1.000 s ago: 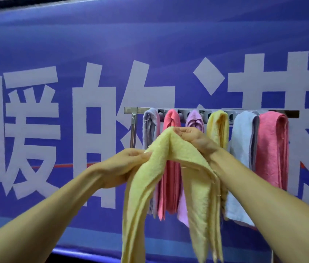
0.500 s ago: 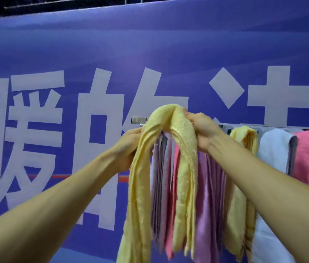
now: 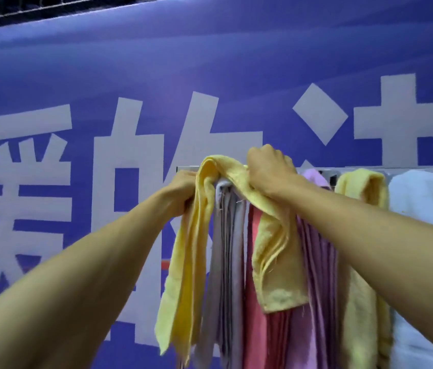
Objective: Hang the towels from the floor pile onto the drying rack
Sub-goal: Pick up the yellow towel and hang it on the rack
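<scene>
Both forearms raised. Left hand [image 3: 180,187] grips the yellow towel [image 3: 191,249] at its left fall; right hand [image 3: 268,171] clenches its bunched crest. Versus 0.5 s ago: crest lower, now at the drying rack [image 3: 187,169] bar's left end, across the grey towel [image 3: 226,249]. Blue banner [image 3: 210,62] behind.

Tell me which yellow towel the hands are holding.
The left yellow towel, at the end of the rack; left hand and right hand grip it. The other yellow towel hangs untouched.
</scene>
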